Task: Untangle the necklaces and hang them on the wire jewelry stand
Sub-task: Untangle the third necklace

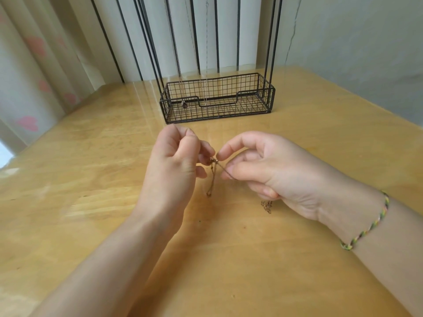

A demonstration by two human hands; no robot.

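gold chain (pixel 214 177) is pinched between left hand (pixel 174 161) and right hand (pixel 258 165), fingers curled, above the table (pixel 91 179). stand (pixel 216 99) sits behind, two thin chains (pixel 183 65) hanging on it.

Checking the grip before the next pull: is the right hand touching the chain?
Touching. The head view shows the right hand pinching the chain, which disappears under its thumb tip.

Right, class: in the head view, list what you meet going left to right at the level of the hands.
Curtain → left hand → necklace → right hand → woven bracelet.
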